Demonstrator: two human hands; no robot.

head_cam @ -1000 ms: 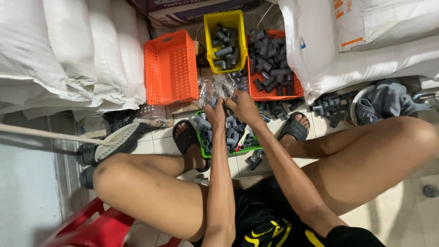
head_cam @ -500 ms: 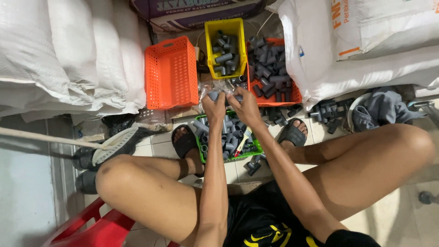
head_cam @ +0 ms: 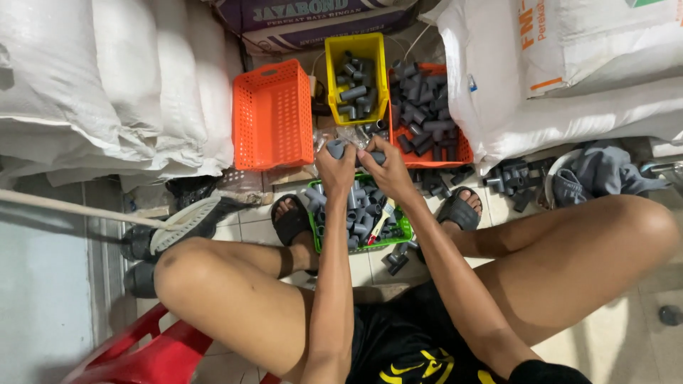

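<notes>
My left hand [head_cam: 334, 165] and right hand [head_cam: 384, 171] meet above the green basket [head_cam: 404, 229], each pinching a grey pipe fitting [head_cam: 336, 148]. Its long axis apparently runs three to nine o'clock; left hand nearer.

A storeroom or back room of a hardware or building-supply shop is shown. Large white sacks [head_cam: 107, 78] are stacked high on the left, and more bulk sacks [head_cam: 569, 71] are piled on the right, with printed paper bags [head_cam: 313, 18] laid at the back. Grey plastic pipe fittings are sorted into small crates on the tiled floor [head_cam: 245, 227]: a yellow crate [head_cam: 356, 75], a red crate [head_cam: 427, 117] and a green tray [head_cam: 356, 213], beside an empty orange basket [head_cam: 272, 114]. More fittings [head_cam: 512, 178] are scattered loose on the floor. A low red plastic stool [head_cam: 135, 352] is used as the seat, with no table in sight.
</notes>
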